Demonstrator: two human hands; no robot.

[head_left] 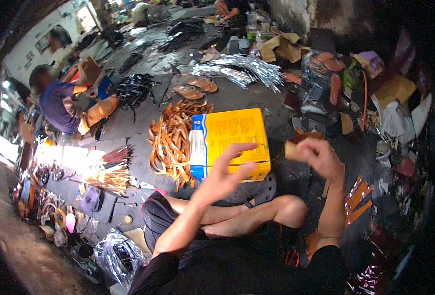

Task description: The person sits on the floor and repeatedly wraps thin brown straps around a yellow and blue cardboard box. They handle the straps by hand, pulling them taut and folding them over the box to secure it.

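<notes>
A yellow cardboard box (231, 129) sits on the dark floor (289, 169) in front of the seated worker's crossed legs (257, 212). From my remote seat I judge it fairly light and stiff along its edges, its printed panels smooth enough to slip under dry fingers and apt to dent if squeezed mid-wall. I would take it by two opposite sides, low, near the corners. Its broad printed face points up, a blue-and-white band at its left end, one narrow side toward the legs. The long axis seems to run left to right, though the fisheye bend leaves me unsure.

Over the near edge, the left hand (223, 174) is spread, thumb and forefinger apart, grasping nothing I can make out; blur hides whether it touches the cardboard. To the box's right, the right hand (324, 158) curls its fingers beside a tan piece (291, 151); I cannot tell whether it is gripped. Brown straps (170, 142) heap against the box's left side; sandals (195, 89) lie beyond.
</notes>
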